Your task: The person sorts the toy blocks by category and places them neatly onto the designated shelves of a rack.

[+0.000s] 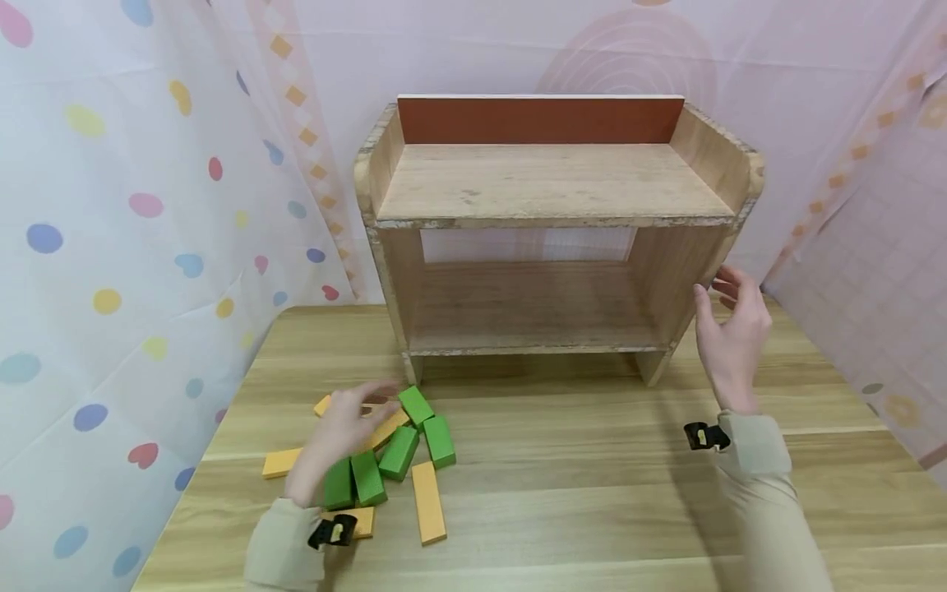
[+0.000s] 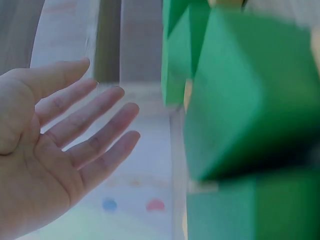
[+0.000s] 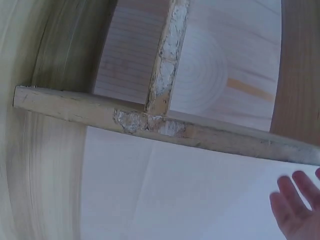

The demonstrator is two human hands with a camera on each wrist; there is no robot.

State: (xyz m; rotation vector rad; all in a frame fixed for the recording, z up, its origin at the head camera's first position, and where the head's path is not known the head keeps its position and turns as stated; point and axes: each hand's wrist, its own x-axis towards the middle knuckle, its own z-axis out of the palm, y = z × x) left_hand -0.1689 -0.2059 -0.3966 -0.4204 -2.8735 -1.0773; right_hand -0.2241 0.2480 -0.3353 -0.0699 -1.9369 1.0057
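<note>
Over a loose cluster of blocks at the table's left, my left hand (image 1: 342, 429) hovers with relaxed, spread fingers. In the left wrist view its palm (image 2: 45, 165) holds nothing, and blurred green blocks (image 2: 230, 95) fill the right side. The cluster mixes green blocks (image 1: 399, 453) with flat orange-yellow blocks (image 1: 429, 503); my hand and wrist hide some of them. My right hand (image 1: 734, 341) is beside the right side panel of a small wooden shelf (image 1: 547, 181), fingers loosely bent. The right wrist view shows its fingers (image 3: 292, 197) near the panel's worn edge (image 3: 230, 141); contact cannot be told.
The two-level shelf stands upright at the back of the wooden table (image 1: 547, 493), with a reddish-brown back strip (image 1: 540, 121) on top. Patterned curtains (image 1: 148, 205) enclose the left, back and right. A black wrist strap (image 1: 706, 436) sits at each cuff.
</note>
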